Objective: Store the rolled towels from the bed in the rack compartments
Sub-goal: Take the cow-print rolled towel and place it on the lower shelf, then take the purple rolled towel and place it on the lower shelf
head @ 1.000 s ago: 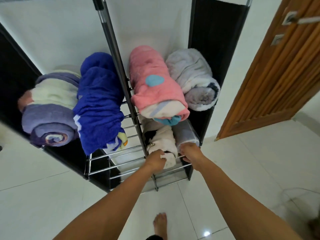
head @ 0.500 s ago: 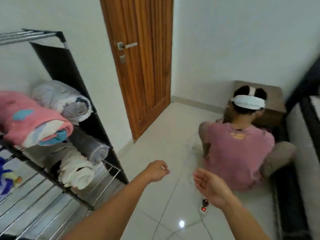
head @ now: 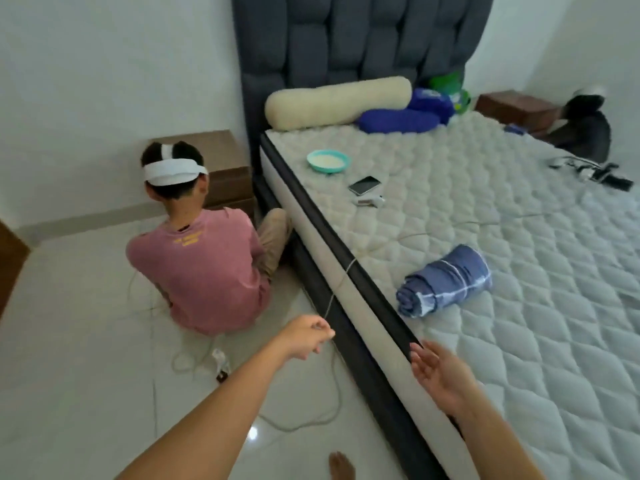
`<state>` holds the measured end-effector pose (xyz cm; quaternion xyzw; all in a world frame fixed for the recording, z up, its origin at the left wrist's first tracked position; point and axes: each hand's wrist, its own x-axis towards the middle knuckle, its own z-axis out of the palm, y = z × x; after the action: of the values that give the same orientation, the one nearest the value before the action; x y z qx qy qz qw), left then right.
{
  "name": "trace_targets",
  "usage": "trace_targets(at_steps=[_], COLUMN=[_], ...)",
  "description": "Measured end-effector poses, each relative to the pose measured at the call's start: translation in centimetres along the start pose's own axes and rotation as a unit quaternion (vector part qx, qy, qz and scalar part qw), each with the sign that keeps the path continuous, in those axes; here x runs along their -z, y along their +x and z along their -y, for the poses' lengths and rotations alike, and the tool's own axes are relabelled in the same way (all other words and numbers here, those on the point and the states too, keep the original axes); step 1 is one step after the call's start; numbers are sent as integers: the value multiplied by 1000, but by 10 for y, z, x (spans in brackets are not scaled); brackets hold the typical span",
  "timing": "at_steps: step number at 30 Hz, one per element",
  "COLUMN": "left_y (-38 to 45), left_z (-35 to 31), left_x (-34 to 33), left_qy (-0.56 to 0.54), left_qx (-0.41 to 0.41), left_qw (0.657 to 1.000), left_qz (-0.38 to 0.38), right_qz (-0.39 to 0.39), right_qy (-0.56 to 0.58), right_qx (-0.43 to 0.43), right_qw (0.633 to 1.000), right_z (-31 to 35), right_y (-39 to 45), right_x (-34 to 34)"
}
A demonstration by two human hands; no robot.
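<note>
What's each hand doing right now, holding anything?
Left hand: fingers loosely curled, holding nothing, over the floor beside the bed.
Right hand: open, fingers extended, empty, at the mattress edge short of the rolled blue towel.

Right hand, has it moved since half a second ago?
Yes. The right hand has gone from over the floor power strip rightward to the mattress edge.

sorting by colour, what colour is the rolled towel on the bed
Blue with thin white lines, the rolled towel, seen in the head view.
</note>
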<state>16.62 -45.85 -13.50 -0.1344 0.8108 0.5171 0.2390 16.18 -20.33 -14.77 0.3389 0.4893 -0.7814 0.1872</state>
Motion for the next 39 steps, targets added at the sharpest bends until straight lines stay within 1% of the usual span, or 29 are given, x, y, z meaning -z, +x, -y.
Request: trace_targets(at_steps=[3, 6, 9, 12, 14, 16, 18, 20, 22, 26, 31, 35, 39], left_y=[46, 98, 160, 225, 261, 284, 301, 316, 330, 350, 349, 342, 326], left_z=[-29, -56, -79, -95, -106, -119, -130, -137, -141, -154, -174, -184, -195], left_x=[-30, -54, -81, -105, -118, -126, -133, -134, -132, -131, -137, -143, -139], left_qy=[28, 39, 59, 142, 170, 165, 154, 154, 161, 186, 231, 223, 194], left_qx=[4, 34, 67, 79, 76, 73, 70, 81, 94, 108, 118, 111, 79], left_qw=[999, 998, 994, 982, 976, 978, 977, 974, 969, 959, 945, 946, 963], left_qz=[35, 42, 56, 101, 111, 109, 127, 143, 160, 186, 199, 205, 172], right_qz=[-54, -79, -94, -113, -117, -97, -70, -65, -80, -117, -109, -103, -94], right_qy=[58, 61, 16, -54, -96, -126, -117, -83, -56, 24, 92, 117, 156], right_qx=[31, 42, 16, -24, -37, -66, -93, -116, -133, -126, -122, -106, -55], right_qw=[996, 994, 995, 992, 988, 985, 986, 988, 986, 985, 982, 982, 982], right_z=[42, 80, 120, 161, 184, 202, 215, 221, 222, 214, 202, 209, 214], right_y=[32, 79, 136, 189, 225, 254, 279, 298, 312, 326, 329, 322, 305], right_x=[45, 71, 86, 90, 90, 86, 81, 76, 73, 73, 74, 76, 69])
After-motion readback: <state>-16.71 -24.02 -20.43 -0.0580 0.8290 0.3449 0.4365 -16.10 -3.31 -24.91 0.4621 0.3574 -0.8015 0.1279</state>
